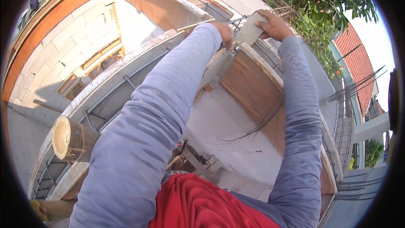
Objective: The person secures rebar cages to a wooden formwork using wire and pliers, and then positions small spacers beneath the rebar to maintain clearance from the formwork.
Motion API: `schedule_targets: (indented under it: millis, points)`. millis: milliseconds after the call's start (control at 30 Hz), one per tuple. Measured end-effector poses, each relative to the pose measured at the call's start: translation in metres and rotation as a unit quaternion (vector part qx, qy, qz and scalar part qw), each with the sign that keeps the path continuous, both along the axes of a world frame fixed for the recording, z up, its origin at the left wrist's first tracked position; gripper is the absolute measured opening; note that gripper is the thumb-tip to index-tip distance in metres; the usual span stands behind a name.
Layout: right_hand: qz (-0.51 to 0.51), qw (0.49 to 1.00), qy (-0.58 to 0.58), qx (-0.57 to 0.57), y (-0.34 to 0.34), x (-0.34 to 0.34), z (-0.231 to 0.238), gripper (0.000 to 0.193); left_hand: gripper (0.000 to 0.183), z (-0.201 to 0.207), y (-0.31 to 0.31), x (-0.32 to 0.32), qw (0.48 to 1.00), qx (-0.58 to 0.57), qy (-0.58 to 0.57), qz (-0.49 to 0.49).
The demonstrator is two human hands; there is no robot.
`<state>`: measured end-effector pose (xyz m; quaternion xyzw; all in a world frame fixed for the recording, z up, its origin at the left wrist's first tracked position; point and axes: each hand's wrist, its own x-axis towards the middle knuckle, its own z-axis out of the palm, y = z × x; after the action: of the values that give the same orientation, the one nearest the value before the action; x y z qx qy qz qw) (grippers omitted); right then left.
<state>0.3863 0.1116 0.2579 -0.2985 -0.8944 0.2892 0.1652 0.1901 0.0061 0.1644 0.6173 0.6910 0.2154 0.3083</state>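
Both my arms reach forward in grey-blue sleeves. My right hand [275, 26] grips a thin, flat, pale grey piece [249, 29] by its right side, thumb on the face toward me. The piece stands tilted over the junction of the formwork boards. To its left, my left hand [226, 36] is closed with its fingers curled down at the top of the formwork; the sleeve and fingers hide what they hold. Just below the hands, a brown plywood form panel [249, 86] with a cement-crusted top edge slopes toward the right.
A thick bamboo pole [75, 140] sticks up at the left, beside a curved form trough holding steel bars [126, 85]. Thin loose wires [263, 123] hang over the plywood. Rebar ends [358, 82] jut out at right. Block walls [67, 44] stand lower left; a leafy tree [320, 0] rises beyond.
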Motion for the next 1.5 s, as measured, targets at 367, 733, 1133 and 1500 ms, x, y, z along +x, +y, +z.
schedule_targets:
  millis: [367,733,1133,1500]
  points:
    - [0.010,0.971,-0.122,0.208,-0.006,-0.021,-0.025,0.050,0.034,-0.011,0.020,-0.018,0.997,0.022,0.076,-0.010]
    - [-0.038,0.977,-0.149,0.146,-0.014,0.000,-0.049,0.046,0.043,0.003,-0.002,0.008,0.982,0.061,0.176,-0.022]
    - [-0.053,0.967,-0.204,0.142,-0.007,0.028,-0.051,0.054,0.046,-0.006,-0.002,0.015,0.990,0.045,0.125,-0.049]
    - [-0.069,0.967,-0.175,0.172,-0.020,0.022,-0.044,0.044,0.050,0.001,0.002,0.013,0.980,0.036,0.184,-0.072]
